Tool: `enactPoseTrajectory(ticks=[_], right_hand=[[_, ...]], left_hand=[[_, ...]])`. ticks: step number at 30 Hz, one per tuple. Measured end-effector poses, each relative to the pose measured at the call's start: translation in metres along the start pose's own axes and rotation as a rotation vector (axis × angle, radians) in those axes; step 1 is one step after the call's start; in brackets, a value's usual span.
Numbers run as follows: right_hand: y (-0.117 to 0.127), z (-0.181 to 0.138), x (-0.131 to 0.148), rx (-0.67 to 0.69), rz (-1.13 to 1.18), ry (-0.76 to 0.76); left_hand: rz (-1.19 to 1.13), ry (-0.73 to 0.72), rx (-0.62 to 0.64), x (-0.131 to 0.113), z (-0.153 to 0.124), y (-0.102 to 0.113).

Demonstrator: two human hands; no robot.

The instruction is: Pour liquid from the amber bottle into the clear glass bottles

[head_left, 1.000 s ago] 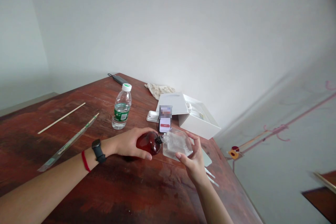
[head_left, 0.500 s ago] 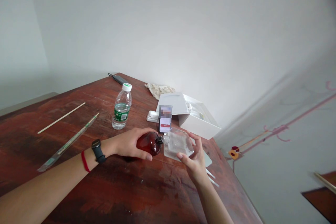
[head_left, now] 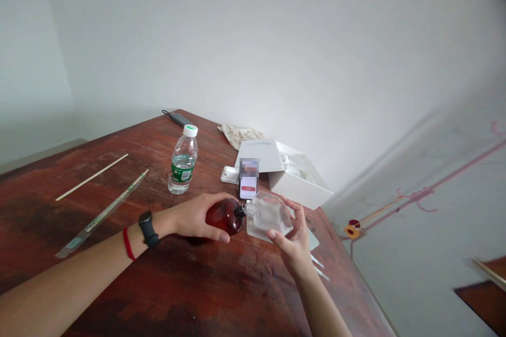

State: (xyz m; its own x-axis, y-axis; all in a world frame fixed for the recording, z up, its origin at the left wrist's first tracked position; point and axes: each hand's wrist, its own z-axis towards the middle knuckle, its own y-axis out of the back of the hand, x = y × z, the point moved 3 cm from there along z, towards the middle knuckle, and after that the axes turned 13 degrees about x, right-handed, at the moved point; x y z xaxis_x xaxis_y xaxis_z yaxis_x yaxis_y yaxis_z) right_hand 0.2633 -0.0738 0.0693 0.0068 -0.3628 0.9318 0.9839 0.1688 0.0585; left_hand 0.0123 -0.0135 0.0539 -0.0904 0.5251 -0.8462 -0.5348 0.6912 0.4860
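Observation:
My left hand (head_left: 193, 214) wraps around a dark red rounded bottle (head_left: 223, 216) lying on the wooden table (head_left: 177, 284). My right hand (head_left: 291, 239) grips a clear square glass bottle (head_left: 268, 215), fingers on its near and far sides. The two bottles meet neck to neck through a small black nozzle (head_left: 239, 211). A black watch and a red band sit on my left wrist.
Behind the bottles a phone (head_left: 249, 179) stands upright before an open white box (head_left: 290, 174). A plastic water bottle (head_left: 182, 160) stands to the left. A thin stick (head_left: 91, 177), a wrapped stick (head_left: 103, 215) and a cloth (head_left: 239, 134) lie further off. The table edge runs along the right.
The clear bottle and my right hand have shifted very slightly. Otherwise both hands hold their positions.

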Motion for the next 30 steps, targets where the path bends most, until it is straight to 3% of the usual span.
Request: enactPoseTrajectory(ticks=[30], right_hand=[[0.0019, -0.0019, -0.0008, -0.017, -0.056, 0.026]], left_hand=[[0.032, 0.005, -0.001, -0.0035, 0.0000, 0.0002]])
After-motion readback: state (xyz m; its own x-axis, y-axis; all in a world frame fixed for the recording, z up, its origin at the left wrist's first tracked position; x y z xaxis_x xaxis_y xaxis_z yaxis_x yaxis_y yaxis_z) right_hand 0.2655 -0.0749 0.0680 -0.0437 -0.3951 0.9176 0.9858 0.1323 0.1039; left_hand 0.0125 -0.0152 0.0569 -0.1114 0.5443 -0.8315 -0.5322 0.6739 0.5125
